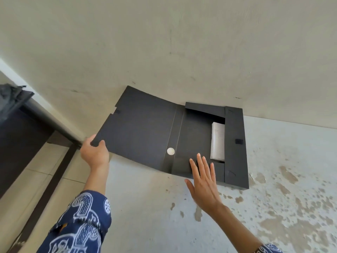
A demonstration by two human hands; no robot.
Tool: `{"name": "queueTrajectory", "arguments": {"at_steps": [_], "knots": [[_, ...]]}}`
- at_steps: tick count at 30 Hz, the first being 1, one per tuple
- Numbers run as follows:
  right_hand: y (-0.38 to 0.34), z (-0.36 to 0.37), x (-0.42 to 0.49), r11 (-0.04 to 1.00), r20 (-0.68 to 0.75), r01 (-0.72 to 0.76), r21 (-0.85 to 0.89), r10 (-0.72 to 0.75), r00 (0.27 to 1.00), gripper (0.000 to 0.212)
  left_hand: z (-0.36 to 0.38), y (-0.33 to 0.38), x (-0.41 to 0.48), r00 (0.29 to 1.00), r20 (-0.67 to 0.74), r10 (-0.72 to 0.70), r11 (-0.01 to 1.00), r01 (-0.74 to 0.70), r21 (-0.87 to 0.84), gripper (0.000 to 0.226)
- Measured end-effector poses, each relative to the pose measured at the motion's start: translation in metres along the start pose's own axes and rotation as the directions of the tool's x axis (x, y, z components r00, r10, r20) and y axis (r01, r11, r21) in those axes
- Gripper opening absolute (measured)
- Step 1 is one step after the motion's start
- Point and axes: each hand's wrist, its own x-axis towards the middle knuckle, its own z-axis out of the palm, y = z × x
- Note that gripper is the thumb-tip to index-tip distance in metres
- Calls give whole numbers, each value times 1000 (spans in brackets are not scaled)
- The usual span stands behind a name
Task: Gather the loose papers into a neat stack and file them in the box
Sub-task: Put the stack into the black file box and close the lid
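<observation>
Inside black box [235, 147], white papers [218, 141] stacked; left hand [94, 154] gripping lid [138, 128].

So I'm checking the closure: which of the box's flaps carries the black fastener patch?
The right side flap; the patch sits mid-length on it, while the top flap is plain.

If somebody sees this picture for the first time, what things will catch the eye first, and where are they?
First is the black file box, open flat on the pale table against the wall, with papers inside at the right. The left hand grips the corner of its wide lid. The right hand lies open and flat at the box's near edge.
</observation>
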Motion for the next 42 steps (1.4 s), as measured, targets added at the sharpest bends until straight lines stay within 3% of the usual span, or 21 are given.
{"name": "queueTrajectory", "arguments": {"at_steps": [4, 8, 14, 18, 22, 25, 29, 31, 36, 39, 42], "knots": [[2, -1, 0, 995, -41, 37, 89, -34, 999, 54, -11, 40, -52, 975, 46, 217, 965, -208, -159, 33], [2, -24, 0, 912, -67, 25, 410, 3, 998, 46, -5, 61, -102, 871, 118, 477, 870, -450, -202, 29], [8, -102, -10, 575, -52, -75, 814, 201, 978, 25, 21, 77, -175, 571, 264, 777, 627, -737, -251, 26], [17, -146, -22, 359, -120, 24, 933, 249, 961, 24, 37, 73, -210, 427, 380, 820, 549, -773, -317, 24], [32, -167, -37, 161, -91, 45, 986, 293, 952, 47, 54, 62, -230, 269, 562, 782, 529, -763, -372, 27], [49, -163, -44, 192, -81, 11, 981, 360, 930, 27, 67, 49, -238, 164, 733, 660, 554, -765, -328, 36], [76, -136, -55, 246, 22, -160, 956, 482, 876, 12, 86, 24, -239, 113, 858, 500, 495, -851, -176, 59], [86, -122, -59, 252, 80, -236, 938, 507, 858, 14, 96, 10, -234, 128, 911, 392, 434, -899, -61, 72], [98, -91, -60, 396, 98, -368, 841, 558, 824, 17, 120, -24, -207, 229, 936, 266, 242, -956, 165, 101], [102, -83, -59, 498, 75, -426, 755, 581, 811, 17, 127, -37, -198, 203, 957, 205, 116, -976, 182, 105], [107, -81, -51, 668, -28, -430, 607, 559, 829, 21, 129, -46, -197, 203, 959, 200, 41, -979, 199, 107]]}}
